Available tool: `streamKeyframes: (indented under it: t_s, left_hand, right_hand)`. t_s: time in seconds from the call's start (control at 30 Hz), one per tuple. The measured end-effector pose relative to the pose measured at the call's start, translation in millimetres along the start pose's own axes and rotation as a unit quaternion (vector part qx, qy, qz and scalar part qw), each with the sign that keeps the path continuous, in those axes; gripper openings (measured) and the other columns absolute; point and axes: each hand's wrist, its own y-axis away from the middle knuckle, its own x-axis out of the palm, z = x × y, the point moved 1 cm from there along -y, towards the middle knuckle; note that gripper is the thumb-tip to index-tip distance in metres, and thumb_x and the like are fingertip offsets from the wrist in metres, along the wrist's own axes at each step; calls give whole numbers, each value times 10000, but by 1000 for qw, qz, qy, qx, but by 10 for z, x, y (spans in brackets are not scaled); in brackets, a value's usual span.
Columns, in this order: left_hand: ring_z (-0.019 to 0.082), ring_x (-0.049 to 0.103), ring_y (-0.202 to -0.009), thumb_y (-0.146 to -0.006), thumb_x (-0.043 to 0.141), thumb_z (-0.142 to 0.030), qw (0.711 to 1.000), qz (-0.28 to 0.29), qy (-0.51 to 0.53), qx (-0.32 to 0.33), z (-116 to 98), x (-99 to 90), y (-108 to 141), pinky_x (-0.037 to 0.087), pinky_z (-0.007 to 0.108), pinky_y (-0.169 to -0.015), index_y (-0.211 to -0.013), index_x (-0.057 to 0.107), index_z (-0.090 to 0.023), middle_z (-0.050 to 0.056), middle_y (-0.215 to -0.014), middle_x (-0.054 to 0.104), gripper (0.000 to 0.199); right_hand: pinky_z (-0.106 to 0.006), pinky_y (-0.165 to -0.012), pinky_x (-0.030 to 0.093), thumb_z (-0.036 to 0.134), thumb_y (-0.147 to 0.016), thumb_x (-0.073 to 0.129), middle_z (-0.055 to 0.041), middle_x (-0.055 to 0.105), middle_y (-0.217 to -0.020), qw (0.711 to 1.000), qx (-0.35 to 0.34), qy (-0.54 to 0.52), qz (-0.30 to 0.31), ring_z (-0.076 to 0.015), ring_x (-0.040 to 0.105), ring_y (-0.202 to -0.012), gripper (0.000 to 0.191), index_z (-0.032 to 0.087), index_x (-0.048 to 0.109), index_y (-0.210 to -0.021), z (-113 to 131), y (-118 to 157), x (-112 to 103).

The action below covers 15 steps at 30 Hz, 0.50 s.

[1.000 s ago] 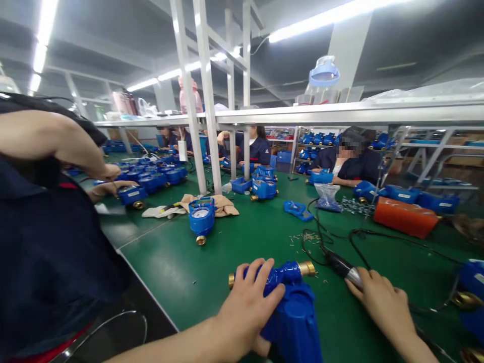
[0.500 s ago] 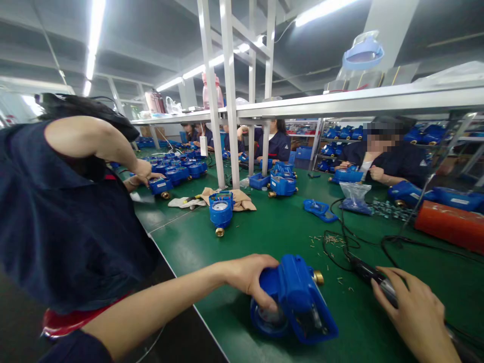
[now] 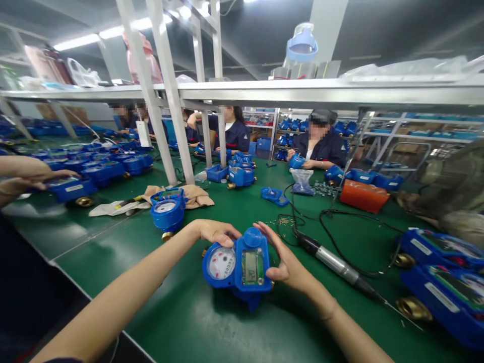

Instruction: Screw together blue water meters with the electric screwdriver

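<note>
A blue water meter (image 3: 236, 264) lies on the green bench mat (image 3: 113, 242), its round dial (image 3: 221, 263) and small LCD screen (image 3: 252, 267) facing up. My left hand (image 3: 215, 232) grips its upper left side, and my right hand (image 3: 283, 267) cups its right side. Its brass end is hidden. To the right, a silver-and-black electric screwdriver (image 3: 335, 262) lies on the mat with its cord trailing. Another blue meter (image 3: 167, 209) stands beyond my left wrist.
A co-worker's hand (image 3: 34, 174) rests beside a blue meter (image 3: 71, 189) at the left, before rows of meters. Large meters (image 3: 442, 287) lie at the right edge. Small screws (image 3: 283, 222), a plastic bag (image 3: 302, 181), an orange case (image 3: 363, 196) and white shelf posts (image 3: 170, 91) stand around.
The meter has turned so its dial and screen face up. My right hand has let go of the screwdriver and moved onto the meter. The view has swung left.
</note>
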Motion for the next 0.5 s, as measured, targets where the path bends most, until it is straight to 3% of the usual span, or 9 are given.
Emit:
streamKeyframes:
  t_s: [0.1,0.23,0.37,0.43,0.5]
  left_hand:
    - [289,652,-951,-670,585,-813,999,-36,-3,-13,39,-11,-9,510,323,-857,-1152,674,-127,75,-1087,719,843]
    - [285,632,-1034,-824,523,-703,987,-152,-23,-45,27,-22,57,491,339,-895,-1175,638,-134,95,-1163,690,679]
    - [269,570,-1184,-917,491,-575,969,-239,-43,-49,-241,51,141,450,397,-997,-1380,438,-184,118,-1308,602,609]
    - [262,507,-1274,-903,535,-556,967,-243,-68,-39,-439,143,129,410,413,-1054,-1459,329,-251,106,-1402,529,668]
    - [278,402,-1370,-827,648,-554,962,-232,-142,-37,-612,248,57,329,435,-1124,-1511,230,-305,94,-1508,411,839]
  right_hand:
    - [-496,-1209,169,748,-535,759,-142,248,-1590,998,20,-47,29,-335,250,-1464,1292,220,152,-1545,17,29,50]
    - [-505,-1220,100,559,-465,904,-141,140,-1620,998,58,-30,-6,-328,151,-1493,1411,211,76,-1553,-97,74,115]
    - [-480,-1169,305,438,-613,872,-159,238,-1587,983,131,-106,-69,-302,367,-1411,1211,202,124,-1535,-249,73,202]
    - [-456,-1113,401,425,-643,856,-162,285,-1565,972,150,-158,-84,-289,464,-1344,1153,204,145,-1523,-288,73,228]
    - [-450,-1096,421,415,-638,859,-157,302,-1555,968,152,-172,-100,-288,475,-1333,1124,207,179,-1508,-302,77,238]
